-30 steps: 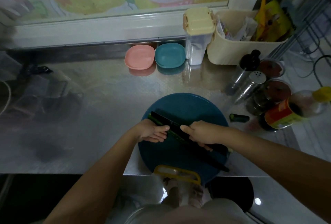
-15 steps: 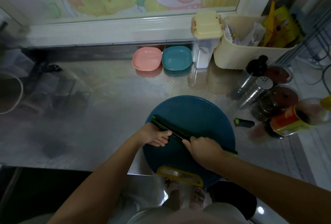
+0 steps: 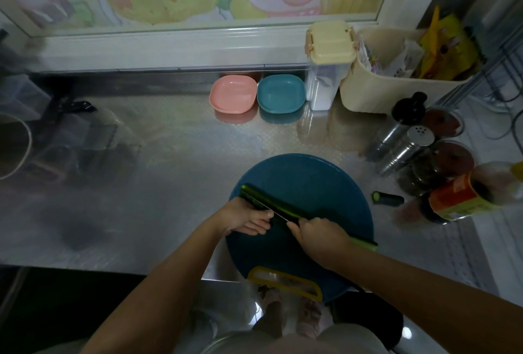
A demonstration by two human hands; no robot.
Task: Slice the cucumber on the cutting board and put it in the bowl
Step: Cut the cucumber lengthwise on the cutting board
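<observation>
Two hands on it, chef: are they placed right?

Mostly. Your left hand (image 3: pixel 249 219) is curled over the cucumber (image 3: pixel 278 204) and pins it down. Your right hand (image 3: pixel 321 236) is clenched round the handle of the knife (image 3: pixel 276 213), with the blade laid along the cucumber rather than across it.

So I am splitting it lengthwise?

It looks so to me. Draw the blade in one long pull, press evenly, and keep the left fingers clear of the edge. The cucumber lies slantwise on the round blue cutting board (image 3: pixel 311 181), its right end out past your fist and near the rim — mind it does not roll.

And the bowl?

Well apart, at the back of the counter: a pink bowl (image 3: pixel 233 94) and a teal bowl (image 3: pixel 281 93) side by side. Which is meant I cannot tell. Cut crosswise next — then carry the pieces over. Leave the stub (image 3: pixel 387 198) lying on the counter right of the board.
</observation>
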